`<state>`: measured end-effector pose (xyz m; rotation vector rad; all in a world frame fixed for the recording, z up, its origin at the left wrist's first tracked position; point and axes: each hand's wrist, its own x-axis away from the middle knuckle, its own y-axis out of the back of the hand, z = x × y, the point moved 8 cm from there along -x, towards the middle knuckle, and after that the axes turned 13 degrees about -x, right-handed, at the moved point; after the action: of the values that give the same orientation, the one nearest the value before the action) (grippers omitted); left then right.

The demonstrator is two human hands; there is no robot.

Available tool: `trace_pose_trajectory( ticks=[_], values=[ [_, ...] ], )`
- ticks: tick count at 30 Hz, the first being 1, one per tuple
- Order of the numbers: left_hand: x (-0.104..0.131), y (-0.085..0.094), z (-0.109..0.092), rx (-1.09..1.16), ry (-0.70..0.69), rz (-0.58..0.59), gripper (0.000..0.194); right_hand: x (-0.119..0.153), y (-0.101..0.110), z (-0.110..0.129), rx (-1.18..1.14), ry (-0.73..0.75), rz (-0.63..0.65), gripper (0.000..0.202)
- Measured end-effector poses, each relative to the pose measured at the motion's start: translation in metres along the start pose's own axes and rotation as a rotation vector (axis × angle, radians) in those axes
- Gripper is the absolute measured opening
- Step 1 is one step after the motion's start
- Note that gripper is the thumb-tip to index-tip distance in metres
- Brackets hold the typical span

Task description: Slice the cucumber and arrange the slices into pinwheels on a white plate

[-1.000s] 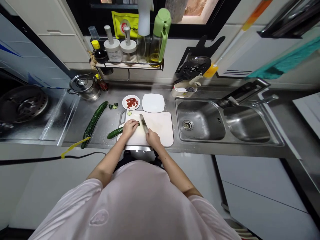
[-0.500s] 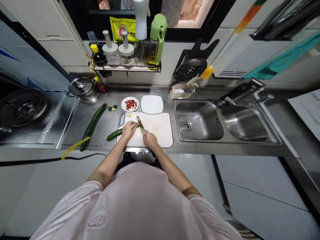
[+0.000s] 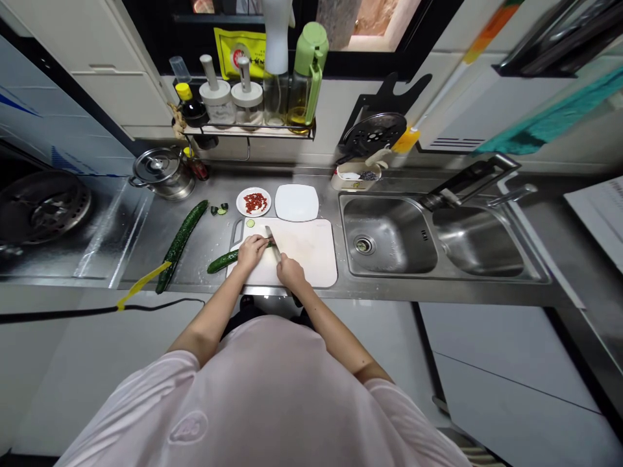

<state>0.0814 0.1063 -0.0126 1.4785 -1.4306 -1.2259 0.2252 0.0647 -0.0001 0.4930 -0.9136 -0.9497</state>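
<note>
My left hand point(image 3: 252, 251) is closed over a cucumber point(image 3: 222, 261) that lies partly on a white cutting board point(image 3: 311, 253) and sticks out past its left edge. In my right hand point(image 3: 291, 271) is a kitchen knife point(image 3: 272, 239), gripped by the handle, its blade at the cucumber's right end close to my left fingertips. A round cucumber slice point(image 3: 250, 223) rests near the board's upper left corner. Beyond the board stand a small white plate with chopped red pieces point(image 3: 255, 203) and a square white plate point(image 3: 296, 202).
Left of the board lies a whole cucumber point(image 3: 182, 243), with cut cucumber ends point(image 3: 220, 209) nearby. A lidded steel pot point(image 3: 163, 174) stands at the back left. On the right is a double sink point(image 3: 389, 233). A rack of bottles and jars point(image 3: 248, 130) hangs above the counter.
My right hand and the knife have shifted very slightly left, and the blade shows narrower. My left hand stays on the cucumber.
</note>
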Motion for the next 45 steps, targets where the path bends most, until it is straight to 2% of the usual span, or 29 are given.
trace_pose_trajectory(
  ticks=[7, 17, 45],
  values=[
    [0.001, 0.003, -0.002, 0.018, -0.106, -0.132, 0.028, 0.005, -0.004, -0.002, 0.025, -0.001, 0.014, 0.024],
    [0.001, 0.004, -0.003, 0.039, -0.111, -0.142, 0.027, 0.016, -0.008, -0.01, 0.062, -0.015, 0.058, 0.023],
    [0.0, 0.0, -0.001, 0.039, -0.105, -0.134, 0.027, -0.015, 0.001, 0.014, 0.026, -0.016, 0.032, 0.025]
  ],
)
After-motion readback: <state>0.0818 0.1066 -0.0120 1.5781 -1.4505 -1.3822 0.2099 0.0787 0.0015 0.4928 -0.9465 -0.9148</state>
